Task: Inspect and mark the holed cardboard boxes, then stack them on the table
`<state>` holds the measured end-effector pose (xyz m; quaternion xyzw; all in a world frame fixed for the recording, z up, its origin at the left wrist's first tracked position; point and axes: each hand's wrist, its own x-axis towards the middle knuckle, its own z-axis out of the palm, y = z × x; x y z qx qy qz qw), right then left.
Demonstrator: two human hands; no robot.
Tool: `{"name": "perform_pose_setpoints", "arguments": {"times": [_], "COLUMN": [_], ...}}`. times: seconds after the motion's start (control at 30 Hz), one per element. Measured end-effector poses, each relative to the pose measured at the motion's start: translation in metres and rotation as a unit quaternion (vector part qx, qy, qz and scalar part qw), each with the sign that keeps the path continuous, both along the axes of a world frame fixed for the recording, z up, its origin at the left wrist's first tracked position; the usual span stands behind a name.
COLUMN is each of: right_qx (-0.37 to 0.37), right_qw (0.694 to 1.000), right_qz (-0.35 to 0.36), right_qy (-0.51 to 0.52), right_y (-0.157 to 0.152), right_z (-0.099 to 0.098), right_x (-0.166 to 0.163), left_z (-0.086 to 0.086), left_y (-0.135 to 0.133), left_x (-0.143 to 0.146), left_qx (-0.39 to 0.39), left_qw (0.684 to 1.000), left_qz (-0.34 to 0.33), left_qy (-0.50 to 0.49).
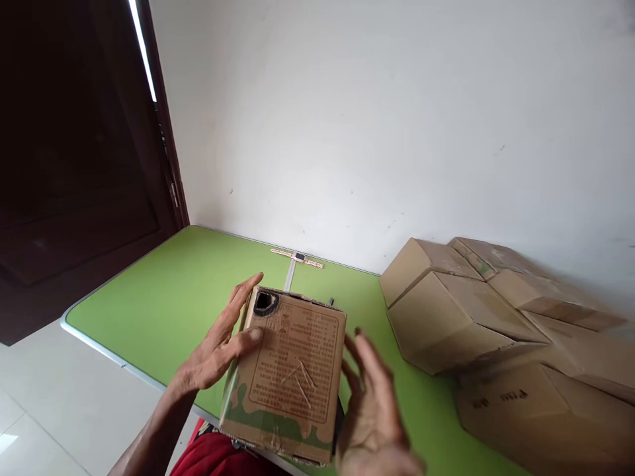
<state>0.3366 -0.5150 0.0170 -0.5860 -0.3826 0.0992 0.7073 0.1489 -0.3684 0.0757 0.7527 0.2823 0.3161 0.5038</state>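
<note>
A small cardboard box [292,373] with printed text, green markings and a round hole near its top left corner stands at the near edge of a green table [169,291]. My left hand [218,347] lies against the box's left side, thumb across its front face, gripping it. Just off the box's right side my right hand [372,403] hovers, fingers spread and slightly blurred, holding nothing.
Several plain cardboard boxes [456,311] are piled at the right of the table against the white wall. A wristwatch [297,258] lies flat at the table's far edge. A dark wooden door [84,152] stands at the left. White floor tiles [59,403] show below.
</note>
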Motion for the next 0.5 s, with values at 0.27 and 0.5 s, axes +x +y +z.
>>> {"name": "perform_pose_setpoints", "arguments": {"times": [0.27,0.5], "right_qx": [-0.125,-0.125], "right_qw": [0.951,0.935], "right_qz": [-0.064,-0.092], "right_qy": [-0.275,-0.319], "right_y": [0.033,0.035], "right_z": [0.104,0.097], "right_x": [-0.013,-0.027], "left_z": [0.007,0.021], "left_y": [-0.034,-0.043], "left_x": [0.002,0.017], "left_qx": [-0.006,-0.039], "left_qw": [1.000,0.997], "left_qz": [-0.022,0.060], "left_qy": [-0.016,-0.008]}}
